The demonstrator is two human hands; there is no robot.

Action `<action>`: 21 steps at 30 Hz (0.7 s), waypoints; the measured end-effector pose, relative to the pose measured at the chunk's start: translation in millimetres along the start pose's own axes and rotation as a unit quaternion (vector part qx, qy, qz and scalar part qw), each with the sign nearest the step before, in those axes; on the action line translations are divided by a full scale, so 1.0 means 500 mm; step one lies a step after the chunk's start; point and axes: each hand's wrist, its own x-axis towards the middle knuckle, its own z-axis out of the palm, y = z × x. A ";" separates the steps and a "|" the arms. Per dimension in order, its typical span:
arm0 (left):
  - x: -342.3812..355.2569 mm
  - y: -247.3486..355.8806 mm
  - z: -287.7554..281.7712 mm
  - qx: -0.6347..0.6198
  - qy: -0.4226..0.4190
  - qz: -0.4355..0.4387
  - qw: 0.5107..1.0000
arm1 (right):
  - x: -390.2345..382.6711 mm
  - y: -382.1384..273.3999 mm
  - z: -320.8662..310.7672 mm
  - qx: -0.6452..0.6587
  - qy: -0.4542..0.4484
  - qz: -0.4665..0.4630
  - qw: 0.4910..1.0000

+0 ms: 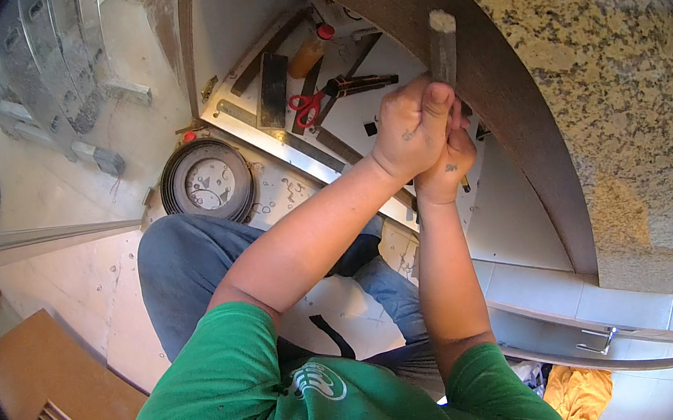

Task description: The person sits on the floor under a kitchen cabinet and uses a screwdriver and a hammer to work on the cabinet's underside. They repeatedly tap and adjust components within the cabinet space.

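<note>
Rn L hand (417, 123) looks clenched on a grey bar (443, 52) poking up just beyond it, nr the dark wood edge (497, 64); R hand (450, 164) tucked close below, grip hidden, can't tell. If fingers slip, bar could prob. scrape that edge or hit scissors (308, 111) left of hands.

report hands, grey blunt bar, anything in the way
Left hand closed on grey blunt bar. Right hand against left, grip hidden. Dark brown cabinet frame alongside bar; red-handled scissors left of hands.
</note>
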 end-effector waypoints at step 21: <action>-0.005 -0.017 -0.002 -0.006 0.007 -0.029 1.000 | 0.007 -0.037 -0.010 -0.023 -0.033 -0.013 0.999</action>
